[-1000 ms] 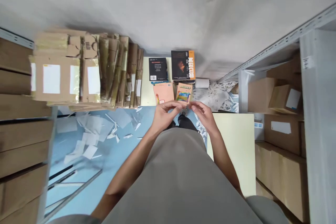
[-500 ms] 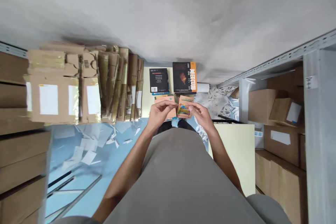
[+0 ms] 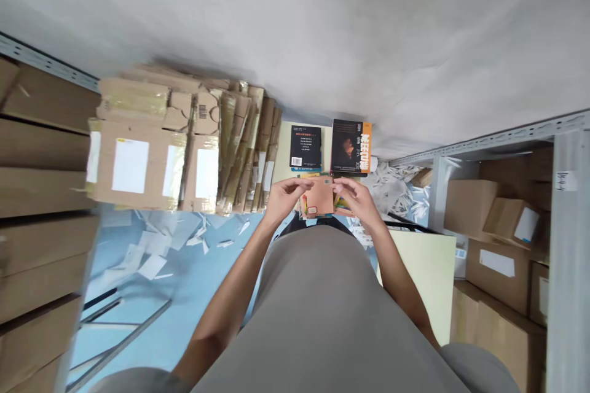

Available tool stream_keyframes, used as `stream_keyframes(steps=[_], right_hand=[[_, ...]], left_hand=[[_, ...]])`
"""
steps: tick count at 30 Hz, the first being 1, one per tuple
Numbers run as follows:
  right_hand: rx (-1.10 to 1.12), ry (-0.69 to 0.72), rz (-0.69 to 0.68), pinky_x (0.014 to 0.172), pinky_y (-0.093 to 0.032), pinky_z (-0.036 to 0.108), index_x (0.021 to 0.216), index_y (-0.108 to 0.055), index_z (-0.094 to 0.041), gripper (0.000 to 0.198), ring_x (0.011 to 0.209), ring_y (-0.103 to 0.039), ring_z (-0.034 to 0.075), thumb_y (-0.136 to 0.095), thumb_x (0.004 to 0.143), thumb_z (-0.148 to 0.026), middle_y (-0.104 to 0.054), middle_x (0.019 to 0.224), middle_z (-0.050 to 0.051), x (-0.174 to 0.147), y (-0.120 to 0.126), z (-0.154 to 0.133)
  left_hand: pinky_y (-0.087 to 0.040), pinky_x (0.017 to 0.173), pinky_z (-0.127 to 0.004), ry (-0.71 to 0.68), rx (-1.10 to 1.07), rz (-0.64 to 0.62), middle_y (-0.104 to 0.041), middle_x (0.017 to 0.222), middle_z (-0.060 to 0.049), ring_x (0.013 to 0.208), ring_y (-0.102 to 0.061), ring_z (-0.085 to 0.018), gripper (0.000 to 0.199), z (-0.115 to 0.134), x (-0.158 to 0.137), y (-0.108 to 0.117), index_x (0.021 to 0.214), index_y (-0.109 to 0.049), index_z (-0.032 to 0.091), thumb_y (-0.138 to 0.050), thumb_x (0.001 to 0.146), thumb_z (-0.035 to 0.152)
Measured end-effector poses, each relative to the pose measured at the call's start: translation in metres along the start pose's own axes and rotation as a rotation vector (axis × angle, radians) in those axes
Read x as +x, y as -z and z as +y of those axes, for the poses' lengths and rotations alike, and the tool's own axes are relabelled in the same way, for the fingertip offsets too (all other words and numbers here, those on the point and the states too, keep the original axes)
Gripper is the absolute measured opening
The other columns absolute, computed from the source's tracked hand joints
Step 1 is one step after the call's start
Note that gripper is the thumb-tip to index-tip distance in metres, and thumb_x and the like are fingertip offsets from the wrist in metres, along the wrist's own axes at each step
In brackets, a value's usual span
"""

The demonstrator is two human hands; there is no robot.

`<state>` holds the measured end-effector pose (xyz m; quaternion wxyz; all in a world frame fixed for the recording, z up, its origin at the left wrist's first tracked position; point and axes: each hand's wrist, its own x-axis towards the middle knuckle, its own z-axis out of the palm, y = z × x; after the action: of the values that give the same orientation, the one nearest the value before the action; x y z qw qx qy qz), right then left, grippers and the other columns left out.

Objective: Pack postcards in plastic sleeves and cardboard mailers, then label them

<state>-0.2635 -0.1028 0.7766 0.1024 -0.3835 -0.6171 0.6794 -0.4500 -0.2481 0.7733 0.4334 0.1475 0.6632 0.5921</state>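
Note:
A salmon-coloured book (image 3: 321, 196) with a small barcode near its top lies low in front of me, between my hands. My left hand (image 3: 286, 201) has its thumb and fingers closed at the book's upper left edge. At the right edge, the fingers of my right hand (image 3: 356, 198) are bent in and close on the same book. A colourful book (image 3: 342, 204) shows partly under my right hand. Just beyond lie a black book (image 3: 306, 144) with white print, on top of a blue one, and a thick black-and-orange book (image 3: 350, 147).
Flattened cardboard boxes (image 3: 152, 159) stand packed on the left. Shelves with brown cartons (image 3: 470, 206) are on the right, more cartons (image 3: 46, 196) at far left. Paper scraps (image 3: 399, 190) lie beyond my right hand. A pale board (image 3: 419, 276) is beside my right arm.
The view has turned, so the books appear further right. Against the books, both my hands have shifted left, with my right fingers now at the salmon book's right edge.

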Motion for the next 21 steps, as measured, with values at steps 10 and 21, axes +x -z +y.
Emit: stream_keyframes(steps=[10, 21], right_hand=[[-0.42, -0.096, 0.065, 0.101, -0.061, 0.042, 0.118, -0.077, -0.022, 0.032, 0.111, -0.079, 0.029, -0.069, 0.097, -0.045, -0.084, 0.118, 0.01, 0.009, -0.013, 0.052], [-0.893, -0.414, 0.107, 0.08, -0.051, 0.029, 0.094, -0.077, -0.021, 0.022, 0.101, -0.079, 0.028, -0.085, 0.091, -0.041, -0.085, 0.102, 0.01, 0.017, -0.041, 0.087]], left_hand=[[-0.063, 0.087, -0.038, 0.073, 0.06, 0.019, -0.084, 0.084, -0.009, 0.085, -0.079, -0.026, 0.032, -0.044, 0.005, 0.033, 0.074, -0.081, 0.019, -0.085, 0.077, 0.05], [-0.061, 0.095, -0.039, 0.234, 0.137, -0.138, -0.086, 0.11, -0.014, 0.104, -0.081, -0.028, 0.029, -0.135, 0.018, 0.042, 0.095, -0.082, 0.017, -0.074, 0.078, 0.039]])
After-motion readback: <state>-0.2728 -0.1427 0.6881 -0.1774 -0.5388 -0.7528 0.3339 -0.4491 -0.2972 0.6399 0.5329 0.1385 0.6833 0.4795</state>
